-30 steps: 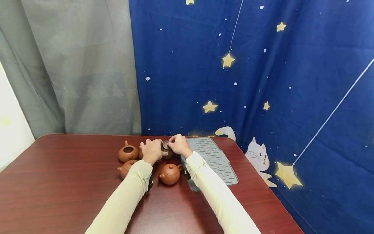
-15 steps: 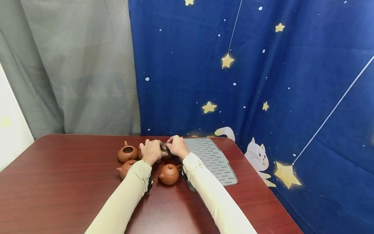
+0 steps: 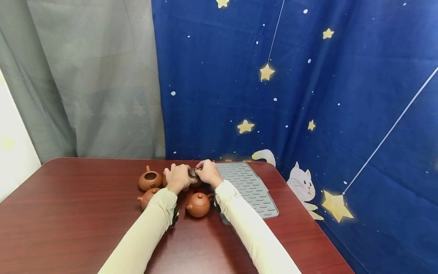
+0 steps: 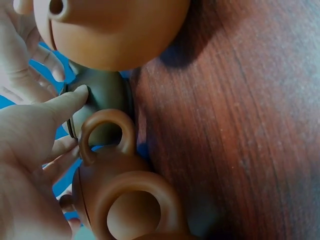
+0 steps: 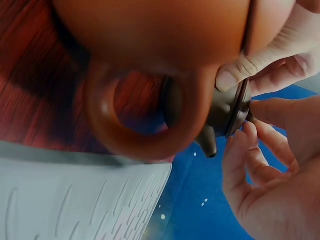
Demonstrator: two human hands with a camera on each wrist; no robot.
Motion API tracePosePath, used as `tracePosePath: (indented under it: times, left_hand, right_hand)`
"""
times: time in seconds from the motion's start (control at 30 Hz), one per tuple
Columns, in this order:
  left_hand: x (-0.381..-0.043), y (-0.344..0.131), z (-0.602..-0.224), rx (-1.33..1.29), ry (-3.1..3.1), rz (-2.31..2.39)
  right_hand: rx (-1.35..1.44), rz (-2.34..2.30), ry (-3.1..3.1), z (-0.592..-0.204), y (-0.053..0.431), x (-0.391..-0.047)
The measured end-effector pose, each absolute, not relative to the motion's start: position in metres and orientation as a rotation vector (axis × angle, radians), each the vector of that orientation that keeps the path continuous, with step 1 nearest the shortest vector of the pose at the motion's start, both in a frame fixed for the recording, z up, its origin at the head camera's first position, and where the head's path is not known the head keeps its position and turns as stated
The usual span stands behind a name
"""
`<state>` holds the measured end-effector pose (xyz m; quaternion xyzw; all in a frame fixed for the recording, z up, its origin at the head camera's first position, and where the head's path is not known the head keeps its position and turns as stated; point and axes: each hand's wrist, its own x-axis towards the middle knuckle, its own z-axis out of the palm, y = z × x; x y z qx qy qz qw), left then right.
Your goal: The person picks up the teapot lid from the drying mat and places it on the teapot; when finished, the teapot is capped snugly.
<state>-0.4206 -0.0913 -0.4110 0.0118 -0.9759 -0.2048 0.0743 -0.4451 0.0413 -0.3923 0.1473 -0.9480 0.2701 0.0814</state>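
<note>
My left hand [image 3: 178, 176] holds a dark brown teapot [image 4: 107, 90] near the back of the table, its thumb against the body just below the rim. The teapot's short spout [image 5: 208, 142] shows in the right wrist view. At the top, my right hand [image 3: 208, 173] pinches the small knob of the matching dark lid [image 5: 241, 112], which lies at the pot's mouth. A lidded orange-brown teapot [image 3: 199, 205] stands in front, between my forearms. Another, lidless with a dark opening [image 3: 149, 180], is at the left. My left sleeve partly hides a third teapot [image 3: 148, 198].
A grey ridged mat [image 3: 246, 186] lies to the right, partly under my right forearm. One more orange-brown teapot [image 3: 164, 180] is mostly hidden behind my left hand. The reddish wooden table [image 3: 75, 213] ends at the back before grey and blue curtains [image 3: 219, 76].
My right hand has shifted slightly left with the lid, which now sits closer over the pot's mouth. My left hand stays in place on the dark teapot.
</note>
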Motion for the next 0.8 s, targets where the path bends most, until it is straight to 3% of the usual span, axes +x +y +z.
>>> tracePosePath:
  times: [0.8]
  left_hand:
    - [-0.4,-0.112,-0.373,-0.025,-2.961,-0.565]
  right_hand:
    - [0.669,1.165,-2.782,-0.381,0.122,-0.425]
